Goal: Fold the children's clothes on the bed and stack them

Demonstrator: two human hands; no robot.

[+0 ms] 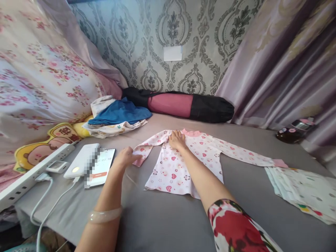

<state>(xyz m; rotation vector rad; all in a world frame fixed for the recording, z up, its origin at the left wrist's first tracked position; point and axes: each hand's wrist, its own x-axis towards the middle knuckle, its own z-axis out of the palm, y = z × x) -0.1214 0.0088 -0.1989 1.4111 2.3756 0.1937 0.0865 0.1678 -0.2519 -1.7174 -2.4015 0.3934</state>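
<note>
A small white long-sleeved top (173, 168) with pink hearts and a pink collar lies flat on the grey bed sheet (162, 217). My left hand (126, 156) pinches the pink cuff end of its left sleeve, which is bent inward. Near the collar, on the top's shoulder, my right hand (177, 139) lies flat with fingers spread, pressing the fabric. The right sleeve stretches out straight toward the right.
A phone (101, 167) and a white power bank (81, 159) with cables lie at the left beside a white power strip (31, 173). A pile of clothes (118, 117) sits behind them. Folded printed garments (304, 190) lie at the right, and a black-and-pink roll bag (183, 105) lies along the wall.
</note>
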